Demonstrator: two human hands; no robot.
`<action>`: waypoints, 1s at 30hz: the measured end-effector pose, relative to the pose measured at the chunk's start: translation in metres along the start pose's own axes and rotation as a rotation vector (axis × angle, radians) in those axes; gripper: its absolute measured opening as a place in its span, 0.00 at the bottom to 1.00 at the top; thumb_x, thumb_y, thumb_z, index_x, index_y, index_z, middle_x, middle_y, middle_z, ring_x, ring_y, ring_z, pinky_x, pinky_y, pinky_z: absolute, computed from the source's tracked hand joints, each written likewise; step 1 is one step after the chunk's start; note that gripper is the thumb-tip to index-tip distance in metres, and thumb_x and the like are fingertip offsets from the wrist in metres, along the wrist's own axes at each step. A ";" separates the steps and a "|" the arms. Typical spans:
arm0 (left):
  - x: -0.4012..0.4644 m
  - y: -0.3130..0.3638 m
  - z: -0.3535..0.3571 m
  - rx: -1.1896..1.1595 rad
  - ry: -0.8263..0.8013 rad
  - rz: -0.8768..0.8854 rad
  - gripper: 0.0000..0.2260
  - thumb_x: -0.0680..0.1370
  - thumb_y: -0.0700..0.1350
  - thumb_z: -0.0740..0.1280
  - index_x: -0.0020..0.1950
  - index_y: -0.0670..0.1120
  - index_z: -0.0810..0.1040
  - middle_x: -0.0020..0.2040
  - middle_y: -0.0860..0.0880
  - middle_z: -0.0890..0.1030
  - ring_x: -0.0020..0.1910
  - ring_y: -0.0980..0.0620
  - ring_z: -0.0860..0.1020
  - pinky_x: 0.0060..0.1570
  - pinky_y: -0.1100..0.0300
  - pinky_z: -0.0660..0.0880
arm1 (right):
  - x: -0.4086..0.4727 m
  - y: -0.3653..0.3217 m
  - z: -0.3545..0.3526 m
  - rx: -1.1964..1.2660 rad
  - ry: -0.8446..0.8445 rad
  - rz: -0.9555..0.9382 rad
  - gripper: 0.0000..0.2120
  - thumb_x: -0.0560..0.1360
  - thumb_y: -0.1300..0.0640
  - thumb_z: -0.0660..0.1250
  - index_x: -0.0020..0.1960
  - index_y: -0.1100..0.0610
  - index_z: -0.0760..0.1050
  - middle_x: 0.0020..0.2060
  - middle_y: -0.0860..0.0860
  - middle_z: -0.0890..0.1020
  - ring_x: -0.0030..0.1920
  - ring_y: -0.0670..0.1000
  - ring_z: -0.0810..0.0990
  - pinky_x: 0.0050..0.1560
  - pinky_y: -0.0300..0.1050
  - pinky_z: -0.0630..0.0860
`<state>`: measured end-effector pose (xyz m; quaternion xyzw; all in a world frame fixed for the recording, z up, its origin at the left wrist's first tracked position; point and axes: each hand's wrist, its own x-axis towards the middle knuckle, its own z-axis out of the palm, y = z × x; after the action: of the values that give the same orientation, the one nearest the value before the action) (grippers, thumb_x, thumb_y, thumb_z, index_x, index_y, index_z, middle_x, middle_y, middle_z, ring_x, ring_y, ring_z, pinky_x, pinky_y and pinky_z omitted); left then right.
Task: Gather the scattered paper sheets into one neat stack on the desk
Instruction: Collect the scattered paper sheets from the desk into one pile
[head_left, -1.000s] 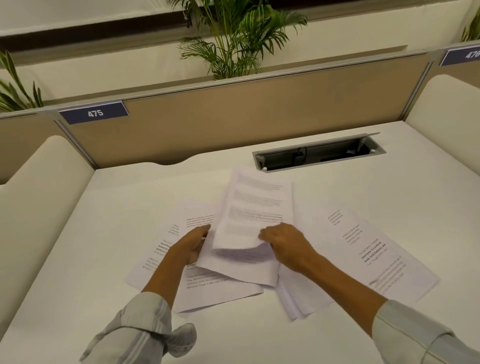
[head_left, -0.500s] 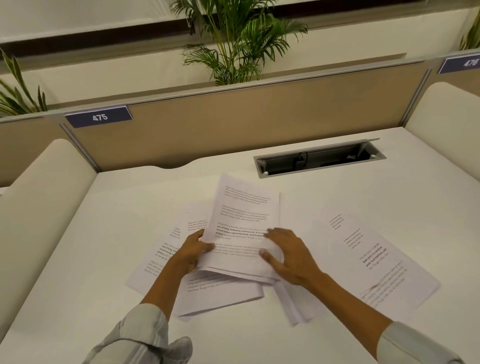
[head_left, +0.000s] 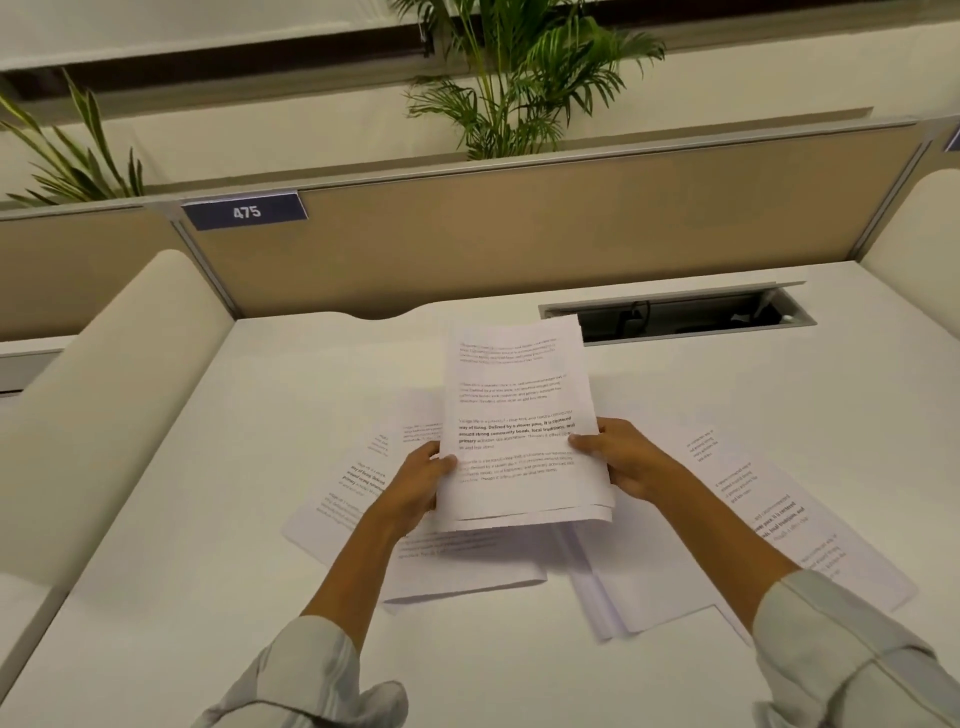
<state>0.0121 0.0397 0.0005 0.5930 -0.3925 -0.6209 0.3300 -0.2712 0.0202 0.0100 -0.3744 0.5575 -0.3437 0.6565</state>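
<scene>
A small bundle of printed paper sheets (head_left: 511, 410) is raised off the white desk (head_left: 197, 519), tilted up toward me. My left hand (head_left: 418, 480) grips its left edge and my right hand (head_left: 621, 457) grips its right edge. Under my left hand, more printed sheets (head_left: 358, 488) lie spread on the desk. To the right, another printed sheet (head_left: 779, 519) lies flat at an angle. A few blank-looking sheets (head_left: 613, 597) lie fanned below the held bundle, partly hidden by it.
An open cable hatch (head_left: 675, 314) is sunk into the desk behind the papers. A tan partition (head_left: 519, 223) with a 475 label (head_left: 245, 211) closes the back. Padded side dividers (head_left: 104, 389) flank the desk; plants (head_left: 519, 78) stand behind the partition.
Both hands have closed on the sides of the top sheets and lifted them off the pile, tilting the bundle up. The view has shifted, so the desk appears further right.
</scene>
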 end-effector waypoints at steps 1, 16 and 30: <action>-0.002 -0.002 -0.001 0.091 0.115 0.025 0.11 0.81 0.42 0.63 0.63 0.45 0.74 0.59 0.46 0.82 0.55 0.46 0.82 0.53 0.49 0.80 | 0.001 0.003 -0.002 -0.002 0.032 -0.007 0.08 0.76 0.65 0.67 0.53 0.57 0.79 0.52 0.54 0.85 0.52 0.57 0.84 0.51 0.53 0.81; -0.021 -0.018 -0.008 0.964 0.616 -0.267 0.65 0.58 0.59 0.82 0.77 0.34 0.44 0.73 0.34 0.67 0.71 0.36 0.68 0.67 0.45 0.68 | 0.002 0.055 -0.036 0.023 0.240 0.071 0.08 0.76 0.67 0.66 0.47 0.54 0.78 0.44 0.52 0.84 0.46 0.55 0.84 0.39 0.47 0.81; -0.025 0.005 -0.056 0.536 0.500 0.092 0.08 0.70 0.40 0.75 0.44 0.38 0.80 0.44 0.40 0.84 0.45 0.41 0.82 0.44 0.53 0.76 | -0.001 0.060 -0.046 0.040 0.196 0.040 0.09 0.77 0.67 0.64 0.56 0.59 0.77 0.51 0.56 0.82 0.49 0.57 0.83 0.51 0.54 0.79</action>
<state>0.0693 0.0544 0.0172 0.7737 -0.4745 -0.3164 0.2760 -0.3148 0.0453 -0.0460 -0.3147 0.6195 -0.3766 0.6127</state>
